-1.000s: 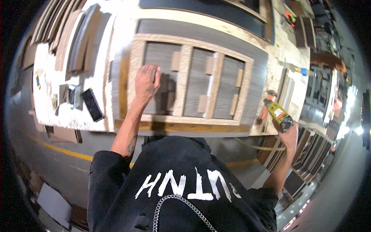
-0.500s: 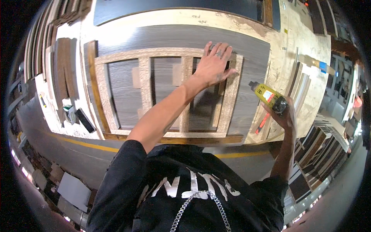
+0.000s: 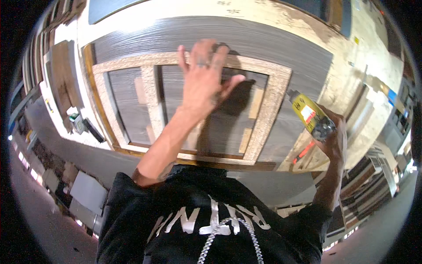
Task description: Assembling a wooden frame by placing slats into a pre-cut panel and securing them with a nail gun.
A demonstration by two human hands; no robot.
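My left hand [image 3: 203, 77] is over the far rail of a pale wood frame [image 3: 268, 110], fingers spread and holding nothing. Whether its fingertips press on the rail is hard to tell. The frame lies on a grey wood-grain board [image 3: 303, 66], with small pale wood blocks [image 3: 256, 103] inside its bays. My left forearm hides part of the frame's middle. On the right, my right hand [image 3: 335, 134] is closed around a yellow bottle [image 3: 307, 112]. The bottle tilts with its dark nozzle toward the frame's right upright, apart from it.
A red-handled tool [image 3: 303, 152] lies below the bottle on the pale bench [image 3: 365, 57]. Brown wood strips [image 3: 65, 75] rest at the left, near a small box [image 3: 77, 121] and a black block [image 3: 93, 130]. Another dark panel [image 3: 116, 9] sits at the far side.
My left hand has slid leftward along the far rail from near its right end. My right hand still grips the bottle in about the same place. The whole view has shifted and turned slightly.
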